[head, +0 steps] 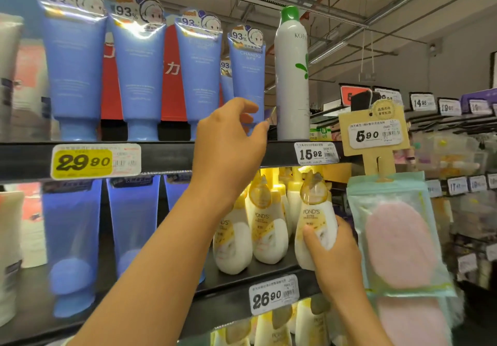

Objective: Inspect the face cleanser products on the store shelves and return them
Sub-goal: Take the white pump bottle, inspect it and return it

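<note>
Right hand [336, 251] fingers wrap Pond's bottle [314, 227]; left hand [228, 141] fingers before blue tube [247, 77].

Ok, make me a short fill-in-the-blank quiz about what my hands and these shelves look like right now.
1. The right hand grips a white and yellow ____ bottle.
2. The left hand reaches toward a blue ____ tube on the upper shelf.
3. The yellow price tag reads ____.
4. The tall white spray can has a ____ cap.

Missing words: Pond's; Chando; 29.90; green
</note>
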{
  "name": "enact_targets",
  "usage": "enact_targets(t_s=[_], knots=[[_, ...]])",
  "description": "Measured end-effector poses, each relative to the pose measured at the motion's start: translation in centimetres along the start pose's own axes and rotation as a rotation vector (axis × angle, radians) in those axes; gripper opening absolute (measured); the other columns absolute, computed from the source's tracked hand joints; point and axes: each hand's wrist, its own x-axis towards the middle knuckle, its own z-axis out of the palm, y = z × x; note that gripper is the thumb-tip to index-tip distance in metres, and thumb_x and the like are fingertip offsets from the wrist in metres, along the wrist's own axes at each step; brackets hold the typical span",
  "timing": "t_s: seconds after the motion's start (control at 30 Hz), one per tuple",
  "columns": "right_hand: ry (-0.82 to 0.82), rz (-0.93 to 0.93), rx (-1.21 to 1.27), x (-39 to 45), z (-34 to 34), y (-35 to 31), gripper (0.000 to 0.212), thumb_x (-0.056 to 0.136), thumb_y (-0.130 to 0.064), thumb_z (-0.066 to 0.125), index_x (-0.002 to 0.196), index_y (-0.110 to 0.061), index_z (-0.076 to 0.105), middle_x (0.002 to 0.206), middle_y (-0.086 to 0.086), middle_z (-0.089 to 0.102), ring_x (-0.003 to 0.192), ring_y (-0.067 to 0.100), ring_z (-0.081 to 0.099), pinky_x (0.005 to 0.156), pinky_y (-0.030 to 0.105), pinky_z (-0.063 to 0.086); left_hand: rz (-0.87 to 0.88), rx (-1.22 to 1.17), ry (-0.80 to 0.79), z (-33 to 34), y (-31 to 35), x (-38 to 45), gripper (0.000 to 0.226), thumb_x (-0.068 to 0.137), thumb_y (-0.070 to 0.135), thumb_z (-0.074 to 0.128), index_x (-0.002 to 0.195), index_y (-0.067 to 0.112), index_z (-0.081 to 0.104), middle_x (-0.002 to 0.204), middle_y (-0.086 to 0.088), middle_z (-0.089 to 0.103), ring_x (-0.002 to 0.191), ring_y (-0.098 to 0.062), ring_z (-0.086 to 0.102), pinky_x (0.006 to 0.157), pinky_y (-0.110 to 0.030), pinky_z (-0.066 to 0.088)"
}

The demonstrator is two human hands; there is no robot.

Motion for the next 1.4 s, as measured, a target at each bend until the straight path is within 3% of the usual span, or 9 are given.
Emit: enact_targets(t_s=[0.2,0.3,0.47,0.6,0.8,0.9,1.07,1.3,1.4], knots=[[-0.099,0.099,0.202,-3.8,-1.7,-1.7,0.011,0.086,-0.014,0.063,0.094,-0.006,0.063,0.088,0.012,0.067,0.081,0.026,0.063,0.07,0.037,0.051,-0.167,-0.156,-0.141,-2.1,-1.7,-5.4,0.011,0.084,0.019,0.066,0.095,0.02,0.067,0.08,0.011,0.064,0.071,-0.004,0.059,0.074,-0.024,0.05],[-0.115,0.176,0.289,-7.5,-2.0,-2.2,0.006,0.087,-0.015,0.062,0.085,-0.01,0.064,0.08,0.008,0.067,0.071,0.02,0.062,0.061,0.03,0.05,-0.284,-0.199,-0.213,-3.6,-3.0,-9.6,0.009,0.084,0.017,0.066,0.09,0.024,0.066,0.081,0.016,0.064,0.073,0.0,0.059,0.073,-0.022,0.049],[-0.148,0.329,0.41,-14.5,-1.2,-2.7,0.017,0.087,-0.021,0.062,0.095,-0.006,0.066,0.083,0.008,0.07,0.073,0.018,0.064,0.063,0.031,0.051,-0.574,-0.374,-0.331,-7.0,-4.7,-16.9,0.014,0.085,0.012,0.065,0.083,0.026,0.065,0.081,0.006,0.069,0.082,-0.018,0.068,0.076,-0.03,0.053],[-0.175,0.388,0.451,-20.0,-1.0,-3.9,0.022,0.087,-0.023,0.061,0.102,-0.007,0.066,0.084,0.004,0.071,0.069,0.008,0.066,0.053,0.018,0.049,-0.719,-0.443,-0.43,-10.4,-5.1,-21.9,0.009,0.086,0.015,0.064,0.085,0.023,0.067,0.083,0.005,0.07,0.078,-0.013,0.066,0.07,-0.025,0.054],[-0.19,0.44,0.533,-27.4,-0.6,-6.3,0.043,0.068,-0.03,0.066,0.106,-0.01,0.064,0.096,0.011,0.072,0.082,0.018,0.069,0.063,0.024,0.054,-0.984,-0.69,-0.605,-16.3,-5.1,-28.4,0.026,0.085,0.036,0.058,0.101,0.019,0.069,0.097,0.0,0.074,0.088,-0.015,0.07,0.073,-0.028,0.058],[-0.197,0.457,0.553,-30.4,-0.3,-7.4,0.049,0.063,-0.03,0.067,0.108,-0.01,0.063,0.095,0.008,0.073,0.085,0.018,0.07,0.065,0.023,0.055,-1.138,-0.862,-0.572,-18.6,-4.8,-30.9,0.036,0.073,0.044,0.06,0.098,0.02,0.071,0.1,-0.002,0.074,0.093,-0.017,0.07,0.071,-0.029,0.057],[-0.24,0.497,0.574,-34.7,-0.2,-8.6,0.046,0.062,-0.026,0.069,0.106,-0.011,0.063,0.093,0.007,0.074,0.084,0.018,0.071,0.064,0.023,0.055,-1.329,-1.2,-0.441,-21.6,-3.7,-33.9,0.035,0.073,0.037,0.062,0.095,0.013,0.074,0.108,-0.013,0.071,0.097,-0.027,0.069,0.069,-0.033,0.057],[-0.238,0.566,0.563,-38.2,0.1,-9.4,0.053,0.063,-0.023,0.071,0.112,-0.007,0.06,0.097,0.01,0.073,0.088,0.022,0.071,0.065,0.025,0.057,-1.501,-1.375,-0.375,-24.5,-2.3,-36.0,0.045,0.073,0.036,0.059,0.105,0.006,0.069,0.111,-0.023,0.067,0.089,-0.032,0.07,0.058,-0.027,0.057],[-0.264,0.579,0.564,-38.5,0.2,-9.5,0.052,0.063,-0.021,0.071,0.112,-0.007,0.059,0.096,0.008,0.074,0.086,0.02,0.071,0.064,0.024,0.057,-1.504,-1.421,-0.323,-25.0,-2.2,-36.1,0.045,0.075,0.031,0.059,0.108,0.001,0.065,0.112,-0.024,0.066,0.091,-0.035,0.069,0.062,-0.028,0.059]])
